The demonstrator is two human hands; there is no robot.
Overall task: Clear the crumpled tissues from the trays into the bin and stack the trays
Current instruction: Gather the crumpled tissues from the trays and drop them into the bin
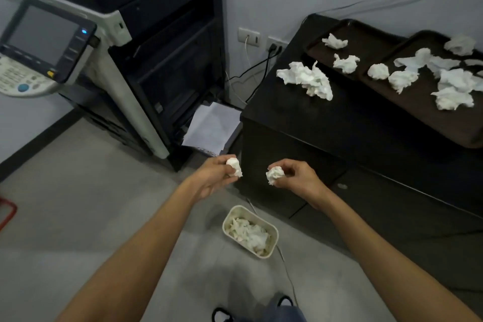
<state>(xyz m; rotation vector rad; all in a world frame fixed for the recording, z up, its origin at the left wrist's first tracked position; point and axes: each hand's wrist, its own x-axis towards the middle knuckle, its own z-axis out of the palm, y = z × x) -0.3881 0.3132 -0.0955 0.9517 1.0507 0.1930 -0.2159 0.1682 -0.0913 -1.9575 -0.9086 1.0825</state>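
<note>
Hands are hovering above the bin [274, 234], well apart from its rim. The left hand [212, 178] is pinching one crumpled tissue [234, 166] in its fingertips; the right hand [298, 179] is pinching a second tissue [275, 174] likewise. The bin is sitting on open floor [78, 217], just beside the cabinet [352, 133] front, already holding tissues. Two trays [371, 31] are lying on the cabinet top, more tissues [400, 80] scattered across them; a larger wad [307, 80] is lying on the cabinet top, near the left tray.

Each hand [213, 178] [296, 180] grips tissue — bin [273, 236] below.
</note>
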